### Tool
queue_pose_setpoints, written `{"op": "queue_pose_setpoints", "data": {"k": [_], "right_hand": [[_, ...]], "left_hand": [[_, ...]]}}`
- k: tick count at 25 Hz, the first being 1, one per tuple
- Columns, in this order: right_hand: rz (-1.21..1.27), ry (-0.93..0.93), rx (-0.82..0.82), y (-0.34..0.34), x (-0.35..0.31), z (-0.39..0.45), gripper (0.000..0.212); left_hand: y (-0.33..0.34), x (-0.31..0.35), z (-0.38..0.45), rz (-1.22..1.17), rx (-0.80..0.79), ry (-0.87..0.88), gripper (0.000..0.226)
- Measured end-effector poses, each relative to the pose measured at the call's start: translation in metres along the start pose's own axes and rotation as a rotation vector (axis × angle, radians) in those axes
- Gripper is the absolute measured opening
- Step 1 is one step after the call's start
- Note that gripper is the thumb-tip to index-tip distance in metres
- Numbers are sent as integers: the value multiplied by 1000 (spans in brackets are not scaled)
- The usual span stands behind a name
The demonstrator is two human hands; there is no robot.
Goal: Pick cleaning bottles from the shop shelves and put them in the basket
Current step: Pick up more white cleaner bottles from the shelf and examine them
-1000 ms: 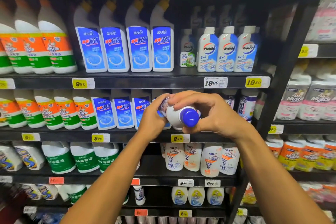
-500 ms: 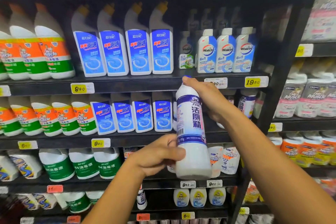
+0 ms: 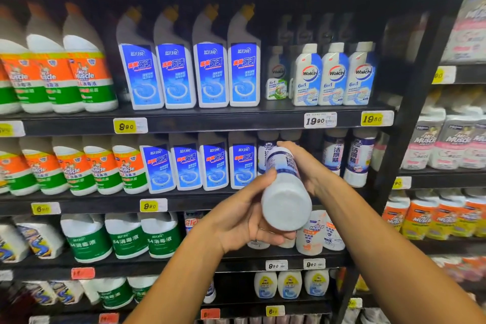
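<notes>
Head view: a white toilet-cleaner bottle (image 3: pixel 286 192) is held tipped, its flat base turned toward the camera — the left hand (image 3: pixel 244 216) is cupped under the base, the right hand (image 3: pixel 302 166) is closed around the upper body. Behind, matching purple-labelled bottles (image 3: pixel 360 158) stand near the right end of the black shelf (image 3: pixel 184 201).

two bare forearms, no sleeves; left hand (image 3: pixel 244 218) and right hand (image 3: pixel 307 166) ungloved.
</notes>
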State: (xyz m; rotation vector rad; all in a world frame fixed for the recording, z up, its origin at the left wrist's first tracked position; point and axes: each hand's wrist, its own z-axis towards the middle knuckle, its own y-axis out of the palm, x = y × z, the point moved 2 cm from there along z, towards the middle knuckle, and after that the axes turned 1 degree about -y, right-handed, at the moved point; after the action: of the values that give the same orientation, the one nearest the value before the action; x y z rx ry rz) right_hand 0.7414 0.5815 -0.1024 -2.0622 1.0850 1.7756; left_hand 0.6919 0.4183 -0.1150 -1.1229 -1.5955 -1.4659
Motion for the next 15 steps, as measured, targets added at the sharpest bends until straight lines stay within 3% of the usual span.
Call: {"op": "queue_pose_setpoints", "data": {"k": [3,7,15], "right_hand": [[-45,-89,61,0,2,2,31],[-167,-232,135,-7,7,-4,28],[-386,-603,48,-7,14,-45,20]], "left_hand": [[-15,-9,-4,124,9,-10,78],[-32,-36,-6,360,72,-88,41],[-46,-65,5,449,-1,-120,69]]}}
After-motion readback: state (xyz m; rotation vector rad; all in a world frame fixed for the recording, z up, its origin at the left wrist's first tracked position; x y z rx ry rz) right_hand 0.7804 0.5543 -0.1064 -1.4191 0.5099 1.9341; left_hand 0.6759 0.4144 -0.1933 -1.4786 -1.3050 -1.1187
